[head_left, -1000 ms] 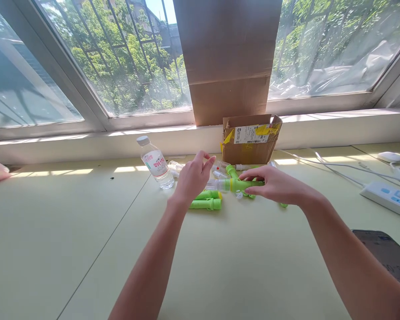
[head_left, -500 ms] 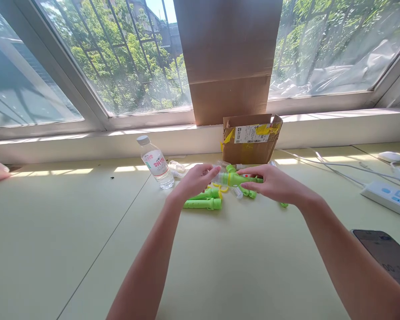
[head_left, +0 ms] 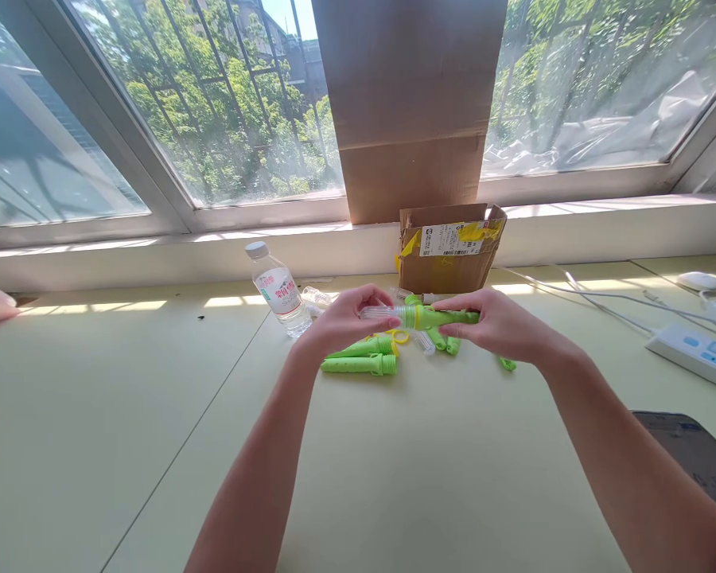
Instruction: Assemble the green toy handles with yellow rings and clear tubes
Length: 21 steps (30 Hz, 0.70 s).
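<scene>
My left hand (head_left: 352,318) is closed on a clear ribbed plastic tube (head_left: 382,313) at its left part. The tube's right end meets a green plastic piece (head_left: 438,317) with a yellow ring at the joint. Around the green piece's right part, my right hand (head_left: 495,322) has its fingers closed. Below my left hand lie two green threaded tubes (head_left: 358,364), side by side on the table. Behind and under the held parts are more green pieces (head_left: 452,345), a clear tube (head_left: 425,343) and yellow rings (head_left: 400,337).
A water bottle (head_left: 282,293) stands left of my hands. An open cardboard box (head_left: 447,267) sits by the window ledge. Cables, a power strip (head_left: 695,355) and a phone (head_left: 686,450) are at the right. A small green piece (head_left: 507,364) lies near my right wrist.
Both hands have shifted slightly, the right one to the right. My left fingers have moved, so more of the clear tube shows between my hands.
</scene>
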{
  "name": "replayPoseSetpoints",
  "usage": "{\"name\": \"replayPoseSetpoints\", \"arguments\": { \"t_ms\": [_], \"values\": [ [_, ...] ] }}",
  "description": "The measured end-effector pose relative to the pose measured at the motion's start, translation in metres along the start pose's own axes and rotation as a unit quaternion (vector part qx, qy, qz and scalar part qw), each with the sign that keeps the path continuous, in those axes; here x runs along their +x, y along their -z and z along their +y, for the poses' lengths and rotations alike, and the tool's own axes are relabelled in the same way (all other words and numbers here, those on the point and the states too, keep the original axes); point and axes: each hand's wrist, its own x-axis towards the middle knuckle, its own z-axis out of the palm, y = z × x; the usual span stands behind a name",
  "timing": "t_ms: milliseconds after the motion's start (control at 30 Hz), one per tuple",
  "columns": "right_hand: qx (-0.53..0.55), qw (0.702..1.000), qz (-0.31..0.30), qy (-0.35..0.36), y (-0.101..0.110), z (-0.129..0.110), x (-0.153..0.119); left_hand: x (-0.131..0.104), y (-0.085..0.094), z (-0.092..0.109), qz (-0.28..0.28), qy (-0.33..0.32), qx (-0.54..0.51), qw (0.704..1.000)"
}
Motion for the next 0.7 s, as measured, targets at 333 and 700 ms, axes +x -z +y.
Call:
{"name": "replayPoseSetpoints", "arguments": {
  "t_ms": [333, 700],
  "values": [
    [-0.019, 0.996, 0.031, 0.077, -0.012, 0.005, 0.004, 0.002, -0.005, -0.004, 0.063, -0.029, 0.28, 0.957],
    [-0.335, 0.91, 0.17, 0.175, -0.029, -0.006, 0.009, 0.005, -0.016, -0.008, 0.06, -0.023, 0.36, 0.931]
  ]
}}
